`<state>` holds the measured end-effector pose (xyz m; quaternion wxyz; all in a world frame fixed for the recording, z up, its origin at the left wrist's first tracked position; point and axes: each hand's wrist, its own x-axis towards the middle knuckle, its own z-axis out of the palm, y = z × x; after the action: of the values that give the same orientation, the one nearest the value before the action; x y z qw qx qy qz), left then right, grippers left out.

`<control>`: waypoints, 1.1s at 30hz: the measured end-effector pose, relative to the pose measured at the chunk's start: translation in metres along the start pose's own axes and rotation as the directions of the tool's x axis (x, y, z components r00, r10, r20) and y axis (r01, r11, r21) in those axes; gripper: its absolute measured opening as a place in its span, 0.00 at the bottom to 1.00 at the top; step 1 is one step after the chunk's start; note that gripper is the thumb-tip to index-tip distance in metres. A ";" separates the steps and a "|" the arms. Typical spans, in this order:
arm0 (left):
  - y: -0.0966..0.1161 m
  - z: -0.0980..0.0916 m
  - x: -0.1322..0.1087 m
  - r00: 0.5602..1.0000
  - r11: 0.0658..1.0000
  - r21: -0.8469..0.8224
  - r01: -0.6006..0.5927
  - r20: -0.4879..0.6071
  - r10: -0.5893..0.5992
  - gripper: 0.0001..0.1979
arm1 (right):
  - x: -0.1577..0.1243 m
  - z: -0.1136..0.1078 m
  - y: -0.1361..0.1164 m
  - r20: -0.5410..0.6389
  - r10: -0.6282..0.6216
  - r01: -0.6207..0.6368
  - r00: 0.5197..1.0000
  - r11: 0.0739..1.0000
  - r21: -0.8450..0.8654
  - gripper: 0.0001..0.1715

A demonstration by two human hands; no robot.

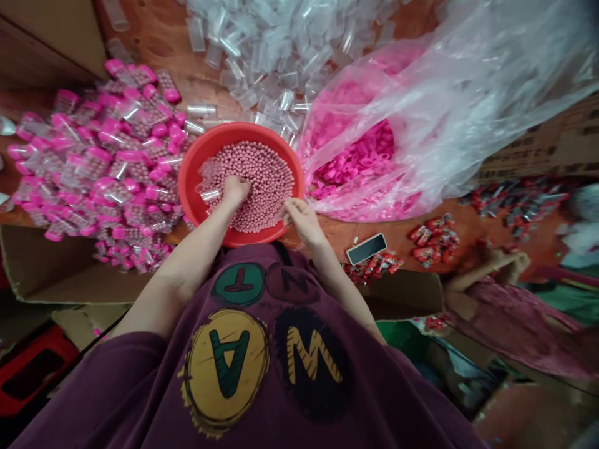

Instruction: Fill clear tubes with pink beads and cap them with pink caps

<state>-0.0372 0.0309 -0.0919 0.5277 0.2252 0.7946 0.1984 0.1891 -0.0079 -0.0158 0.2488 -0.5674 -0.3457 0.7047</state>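
A red plastic bowl (186, 181) in front of me holds a mass of small pink beads (269, 174). My left hand (237, 189) is down among the beads, fingers curled inward; whatever it grips is hidden. Beside it, on the bowl's left inner side, lie clear plastic tubes (210, 195). Over the bowl's right rim is my right hand (299, 218), its fingers drawn together in a pinch. I cannot make out what is between them. To the right, a clear plastic bag (440, 125) contains bright pink plastic caps (362, 156).
Filled, pink-capped tubes (116, 156) are heaped at left. Empty clear tubes (276, 43) are piled behind the bowl. A phone (366, 249) and red-wrapped pieces (434, 240) lie at right. Cardboard boxes (70, 268) adjoin the table edge. Another person's arm (486, 268) reaches in at far right.
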 end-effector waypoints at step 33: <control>0.021 -0.039 -0.110 0.913 0.779 -0.627 -0.027 0.301 0.274 0.22 | 0.016 -0.004 -0.035 -0.035 -0.547 0.489 0.837 0.774 -0.403 0.34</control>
<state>-0.0331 -0.0169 0.0164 0.6960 0.1402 0.5503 0.4394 0.1877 0.0267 0.0007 0.3446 -0.5381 -0.5980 0.4838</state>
